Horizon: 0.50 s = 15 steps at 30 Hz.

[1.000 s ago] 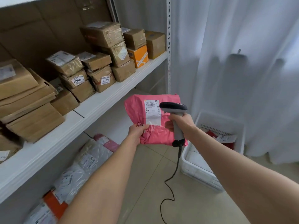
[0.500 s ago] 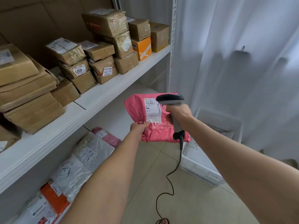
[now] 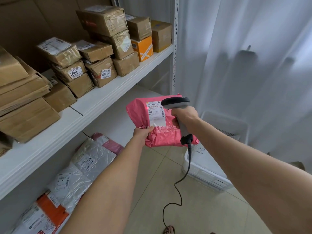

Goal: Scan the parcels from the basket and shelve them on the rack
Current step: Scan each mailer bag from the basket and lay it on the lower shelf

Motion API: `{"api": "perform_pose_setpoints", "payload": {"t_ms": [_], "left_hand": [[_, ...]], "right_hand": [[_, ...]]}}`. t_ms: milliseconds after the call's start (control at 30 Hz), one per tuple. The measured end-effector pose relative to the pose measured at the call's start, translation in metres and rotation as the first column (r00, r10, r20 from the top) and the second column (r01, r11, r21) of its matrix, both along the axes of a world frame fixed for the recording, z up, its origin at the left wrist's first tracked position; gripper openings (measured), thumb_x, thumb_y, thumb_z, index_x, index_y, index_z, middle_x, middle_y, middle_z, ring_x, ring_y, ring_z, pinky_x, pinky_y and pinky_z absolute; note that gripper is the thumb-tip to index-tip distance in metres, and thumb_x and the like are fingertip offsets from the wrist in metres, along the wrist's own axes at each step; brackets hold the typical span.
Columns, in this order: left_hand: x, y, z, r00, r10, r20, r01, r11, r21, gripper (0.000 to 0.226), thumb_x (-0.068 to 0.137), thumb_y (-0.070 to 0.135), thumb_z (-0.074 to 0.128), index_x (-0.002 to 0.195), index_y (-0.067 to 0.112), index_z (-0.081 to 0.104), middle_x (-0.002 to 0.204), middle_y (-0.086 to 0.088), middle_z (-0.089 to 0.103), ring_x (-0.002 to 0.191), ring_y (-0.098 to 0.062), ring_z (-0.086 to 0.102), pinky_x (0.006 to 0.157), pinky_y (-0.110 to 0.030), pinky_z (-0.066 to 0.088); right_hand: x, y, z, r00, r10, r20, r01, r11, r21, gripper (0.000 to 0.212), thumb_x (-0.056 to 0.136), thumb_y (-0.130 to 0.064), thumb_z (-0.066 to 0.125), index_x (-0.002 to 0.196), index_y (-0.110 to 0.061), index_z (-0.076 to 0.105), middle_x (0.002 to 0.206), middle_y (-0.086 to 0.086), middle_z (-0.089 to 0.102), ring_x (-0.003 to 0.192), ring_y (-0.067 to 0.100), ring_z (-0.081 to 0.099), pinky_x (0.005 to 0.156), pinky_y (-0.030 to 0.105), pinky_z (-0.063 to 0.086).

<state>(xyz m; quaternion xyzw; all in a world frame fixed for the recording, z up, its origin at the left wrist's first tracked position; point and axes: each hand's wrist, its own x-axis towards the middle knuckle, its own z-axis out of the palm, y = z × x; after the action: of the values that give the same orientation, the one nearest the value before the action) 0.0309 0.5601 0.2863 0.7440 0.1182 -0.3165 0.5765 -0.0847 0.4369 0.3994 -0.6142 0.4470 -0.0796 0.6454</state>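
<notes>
My left hand [image 3: 142, 134] pinches the lower left edge of a pink plastic parcel [image 3: 140, 114] and holds it up in front of me. Its white shipping label [image 3: 155, 110] faces me, with a small red dot of light on it. My right hand [image 3: 184, 118] grips the handle of a grey and black barcode scanner [image 3: 175, 102], whose head points at the label from the right. The scanner's black cable [image 3: 179, 181] hangs down to the floor. The white plastic basket [image 3: 224, 120] stands on the floor at the right, mostly behind my right arm.
The white rack [image 3: 108, 97] runs along the left. Its upper shelf carries many brown cardboard boxes [image 3: 101, 22] and one orange box [image 3: 143, 48]. Silver, pink and orange mailer bags [image 3: 91, 157] lie on the lower shelf. A white curtain [image 3: 244, 48] hangs at the right over beige floor tiles [image 3: 211, 213].
The view has tilted down a little, so the shelves and boxes sit lower in frame. A red scanner dot now shows on the label. Both hands keep their grips.
</notes>
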Motion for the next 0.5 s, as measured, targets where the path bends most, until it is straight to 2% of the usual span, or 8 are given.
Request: {"api": "perform_pose_setpoints", "payload": {"t_ms": [67,133,233,267,367,500], "left_hand": [[0.001,-0.001,0.0,1.0,0.01,0.003,-0.01,1.0,-0.008,0.048,0.073,0.015,0.082,0.113,0.0,0.06,0.111,-0.012,0.067,0.101,-0.025,0.066,0.092,-0.039,0.053],[0.002,-0.001,0.0,1.0,0.014,-0.006,-0.014,1.0,-0.023,0.043,0.072,0.013,0.083,0.108,0.002,0.06,0.099,-0.01,0.069,0.088,-0.022,0.066,0.087,-0.036,0.055],[0.004,0.0,0.003,0.999,0.029,-0.03,-0.03,0.999,-0.038,0.028,0.071,0.013,0.083,0.083,0.009,0.059,0.055,0.002,0.063,0.058,-0.012,0.056,0.06,-0.025,0.051],[0.004,0.001,0.003,0.999,0.034,-0.032,-0.035,0.999,-0.032,0.028,0.07,0.013,0.084,0.077,0.01,0.057,0.05,0.003,0.06,0.055,-0.011,0.053,0.058,-0.024,0.049],[0.006,0.003,0.001,0.999,0.044,-0.02,-0.044,0.999,-0.016,0.029,0.067,0.013,0.085,0.076,0.009,0.058,0.061,-0.001,0.06,0.057,-0.012,0.056,0.072,-0.027,0.052],[0.007,0.004,-0.003,0.999,0.051,0.001,-0.051,0.998,-0.029,0.031,0.066,0.009,0.086,0.084,0.006,0.06,0.069,-0.002,0.063,0.06,-0.013,0.059,0.077,-0.028,0.052]], "right_hand": [[-0.002,-0.001,-0.001,1.0,0.005,0.013,-0.006,1.0,0.021,0.01,0.079,0.0,0.055,0.071,-0.006,0.054,0.054,0.009,0.055,0.039,0.017,0.048,0.042,0.02,0.041],[-0.006,-0.003,-0.002,0.998,0.034,0.06,-0.039,0.996,0.084,0.009,0.082,-0.002,0.057,0.075,-0.006,0.053,0.055,0.009,0.055,0.039,0.016,0.048,0.043,0.02,0.041],[-0.011,-0.007,-0.003,0.987,0.085,0.136,-0.117,0.962,0.248,0.009,0.086,-0.011,0.062,0.083,-0.007,0.054,0.059,0.007,0.057,0.043,0.014,0.051,0.046,0.021,0.045],[-0.012,-0.008,-0.003,0.984,0.096,0.148,-0.137,0.944,0.301,0.01,0.086,-0.013,0.063,0.085,-0.007,0.055,0.06,0.006,0.058,0.045,0.014,0.052,0.049,0.022,0.046],[-0.013,-0.008,-0.005,0.983,0.101,0.152,-0.147,0.931,0.335,0.01,0.087,-0.012,0.064,0.084,-0.008,0.055,0.055,0.004,0.057,0.045,0.013,0.051,0.049,0.022,0.047],[-0.012,-0.005,-0.006,0.991,0.047,0.126,-0.076,0.969,0.235,0.012,0.085,-0.002,0.061,0.078,-0.007,0.052,0.052,0.006,0.053,0.038,0.013,0.046,0.042,0.02,0.042]]}}
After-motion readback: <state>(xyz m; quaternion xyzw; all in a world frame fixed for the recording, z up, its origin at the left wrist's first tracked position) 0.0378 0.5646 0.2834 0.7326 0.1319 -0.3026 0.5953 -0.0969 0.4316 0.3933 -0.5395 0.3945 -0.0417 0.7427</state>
